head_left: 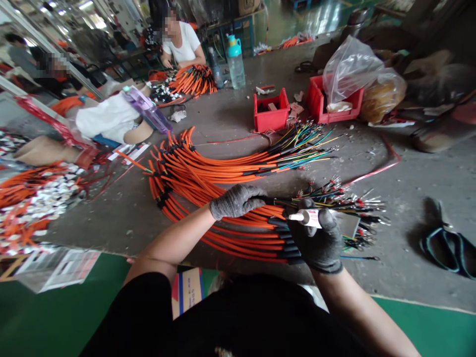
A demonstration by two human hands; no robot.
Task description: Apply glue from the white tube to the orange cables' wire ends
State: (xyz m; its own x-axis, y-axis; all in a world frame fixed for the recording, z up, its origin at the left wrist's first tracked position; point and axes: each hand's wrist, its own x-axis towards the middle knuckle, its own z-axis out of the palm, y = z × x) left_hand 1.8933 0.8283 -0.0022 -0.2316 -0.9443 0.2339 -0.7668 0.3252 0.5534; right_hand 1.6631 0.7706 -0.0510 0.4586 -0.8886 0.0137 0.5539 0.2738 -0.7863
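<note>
My left hand [240, 201], in a grey glove, pinches a cable near its black-sleeved end [277, 202], above the pile. Wrapped round a small white bottle [311, 218] with red print, my gloved right hand [322, 243] points its pale nozzle to the left. The bottle looks like a glue bottle. Beneath both hands lies a bundle of orange cables [238, 243] with black sleeves and thin coloured wires ending in metal terminals [366, 206]. A flat grey piece [347, 224] shows beside my right fingers; whether I hold it, I cannot tell.
Farther back are a second orange cable bundle [219, 161], two red bins [271, 111] [316, 104], plastic bags [351, 69] and a water bottle [236, 64]. Scissors [446, 243] lie at right. White-tipped cables [48, 198] pile up at left. Across the table sits a person [184, 44].
</note>
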